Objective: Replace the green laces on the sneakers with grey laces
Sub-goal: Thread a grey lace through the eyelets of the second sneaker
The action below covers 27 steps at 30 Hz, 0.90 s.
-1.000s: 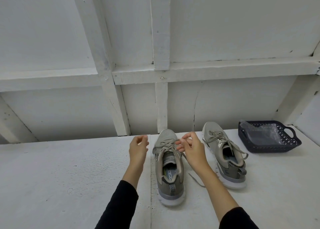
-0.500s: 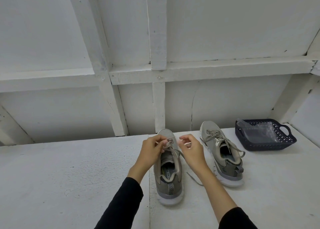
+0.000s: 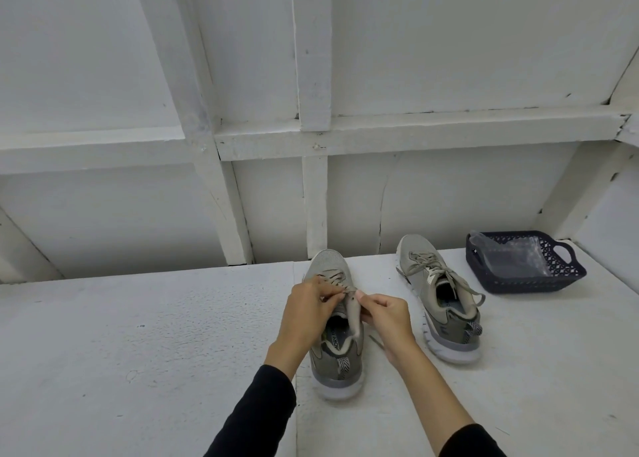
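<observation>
Two grey-green sneakers stand on the white table, toes toward the wall. Over the near sneaker (image 3: pixel 333 359) both hands meet at its lace (image 3: pixel 347 290). My left hand (image 3: pixel 306 313) pinches the lace above the tongue. My right hand (image 3: pixel 389 318) pinches the lace from the right side, thumb and finger close to the left hand's. A loose lace end (image 3: pixel 377 341) trails on the table under my right wrist. The far sneaker (image 3: pixel 439 294) sits to the right with its lace tied and ends hanging.
A dark blue plastic basket (image 3: pixel 567 278) holding a clear plastic bag (image 3: pixel 511 257) stands at the right back of the table (image 3: pixel 138 335). A white framed wall rises directly behind the sneakers.
My left hand moved right from beside the sneaker onto its laces. Both hands have closed in together over the tongue and now pinch the lace.
</observation>
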Each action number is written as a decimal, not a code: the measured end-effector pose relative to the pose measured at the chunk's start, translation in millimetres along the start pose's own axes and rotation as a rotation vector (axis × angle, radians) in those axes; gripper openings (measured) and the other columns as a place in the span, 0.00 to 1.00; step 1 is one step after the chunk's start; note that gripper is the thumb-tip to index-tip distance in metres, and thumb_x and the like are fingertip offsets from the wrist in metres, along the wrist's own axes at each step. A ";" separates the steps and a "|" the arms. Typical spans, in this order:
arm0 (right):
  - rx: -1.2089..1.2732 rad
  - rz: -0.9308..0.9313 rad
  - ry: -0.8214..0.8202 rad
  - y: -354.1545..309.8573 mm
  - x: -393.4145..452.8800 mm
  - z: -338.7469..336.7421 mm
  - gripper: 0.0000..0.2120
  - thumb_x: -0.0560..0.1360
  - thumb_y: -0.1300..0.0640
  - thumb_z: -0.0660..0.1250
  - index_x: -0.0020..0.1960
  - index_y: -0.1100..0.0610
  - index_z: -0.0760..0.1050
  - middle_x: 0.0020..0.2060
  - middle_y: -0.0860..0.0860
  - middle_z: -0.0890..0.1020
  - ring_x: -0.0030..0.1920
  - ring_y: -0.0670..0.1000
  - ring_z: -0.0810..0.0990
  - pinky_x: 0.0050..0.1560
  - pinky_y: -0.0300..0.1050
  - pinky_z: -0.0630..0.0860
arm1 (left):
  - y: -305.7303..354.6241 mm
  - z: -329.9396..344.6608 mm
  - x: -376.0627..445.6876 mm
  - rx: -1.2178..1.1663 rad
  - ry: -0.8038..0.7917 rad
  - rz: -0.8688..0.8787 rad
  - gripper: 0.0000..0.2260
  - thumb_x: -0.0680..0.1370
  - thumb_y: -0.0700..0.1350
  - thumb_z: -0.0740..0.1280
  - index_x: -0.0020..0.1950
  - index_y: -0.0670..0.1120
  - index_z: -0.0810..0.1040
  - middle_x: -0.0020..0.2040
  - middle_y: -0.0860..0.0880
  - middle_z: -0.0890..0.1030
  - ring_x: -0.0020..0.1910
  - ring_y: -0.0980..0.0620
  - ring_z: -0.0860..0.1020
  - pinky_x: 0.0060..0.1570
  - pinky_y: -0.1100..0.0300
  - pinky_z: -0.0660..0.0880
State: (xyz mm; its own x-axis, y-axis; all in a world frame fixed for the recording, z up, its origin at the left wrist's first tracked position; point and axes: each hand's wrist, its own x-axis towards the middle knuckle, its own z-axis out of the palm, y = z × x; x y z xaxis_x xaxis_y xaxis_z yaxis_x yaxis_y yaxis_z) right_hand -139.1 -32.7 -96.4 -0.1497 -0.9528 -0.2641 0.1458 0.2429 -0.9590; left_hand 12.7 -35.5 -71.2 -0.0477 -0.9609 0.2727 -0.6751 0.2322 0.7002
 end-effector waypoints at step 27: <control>0.184 0.050 -0.032 -2.6 -5.4 1.3 0.09 0.74 0.61 0.72 0.44 0.68 0.82 0.41 0.61 0.85 0.46 0.58 0.85 0.51 0.46 0.80 | -0.9 0.1 -0.6 0.174 -0.125 0.194 0.08 0.79 0.46 0.67 0.55 0.48 0.84 0.45 0.52 0.77 0.43 0.53 0.76 0.46 0.56 0.76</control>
State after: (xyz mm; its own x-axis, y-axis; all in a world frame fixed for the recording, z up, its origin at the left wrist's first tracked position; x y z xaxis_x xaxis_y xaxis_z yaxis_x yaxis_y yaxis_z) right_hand -137.4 -28.4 -92.4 -0.1074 -0.9462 -0.3051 0.3293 0.2557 -0.9089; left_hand 13.3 -35.1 -72.0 -0.2713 -0.9147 0.2996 -0.7599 0.3946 0.5166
